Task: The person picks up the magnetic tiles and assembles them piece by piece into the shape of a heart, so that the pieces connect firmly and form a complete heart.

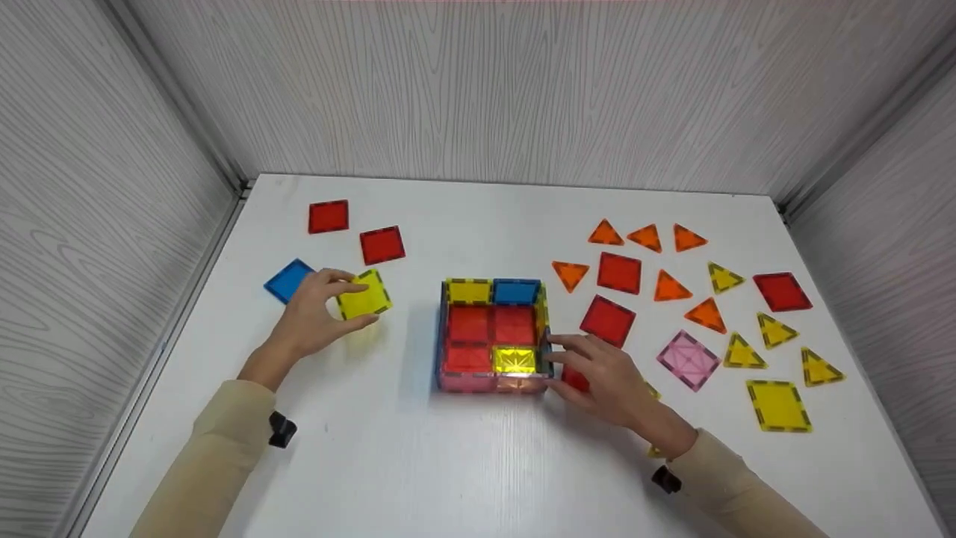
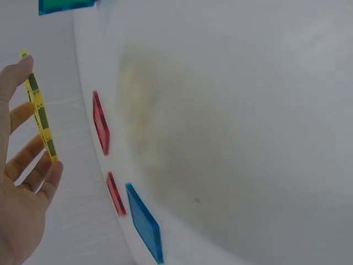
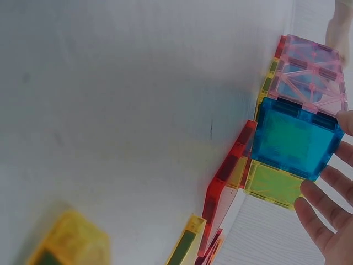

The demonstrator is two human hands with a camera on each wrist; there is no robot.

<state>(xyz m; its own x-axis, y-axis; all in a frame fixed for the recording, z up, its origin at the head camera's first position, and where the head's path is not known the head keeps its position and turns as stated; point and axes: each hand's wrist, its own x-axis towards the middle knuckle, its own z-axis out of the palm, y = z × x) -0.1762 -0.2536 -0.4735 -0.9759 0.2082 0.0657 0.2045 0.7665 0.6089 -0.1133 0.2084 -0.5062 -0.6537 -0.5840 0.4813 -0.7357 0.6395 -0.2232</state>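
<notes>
While the left grip [image 1: 317, 314], thumb and fingers bent just enough to pinch it by its edges, holds a yellow square [image 1: 364, 297] above the worktop [image 1: 358, 463], a blue square [image 1: 287, 280] lies just left of that grip and two red squares [image 1: 382, 245] lie beyond it. Between both grips stands a box [image 1: 517, 291] (walled in yellow, blue and pink), its right side met by the spread, loosely extended fingers of the right grip [image 1: 609, 381]. Orange triangles [image 1: 672, 286] lie beyond the right grip, a pink square [image 1: 688, 360] to its right.

The left hand [image 1: 315, 308] partly hides a blue tile [image 1: 288, 282], the right hand [image 1: 614, 379] a red tile [image 1: 574, 378].
</notes>
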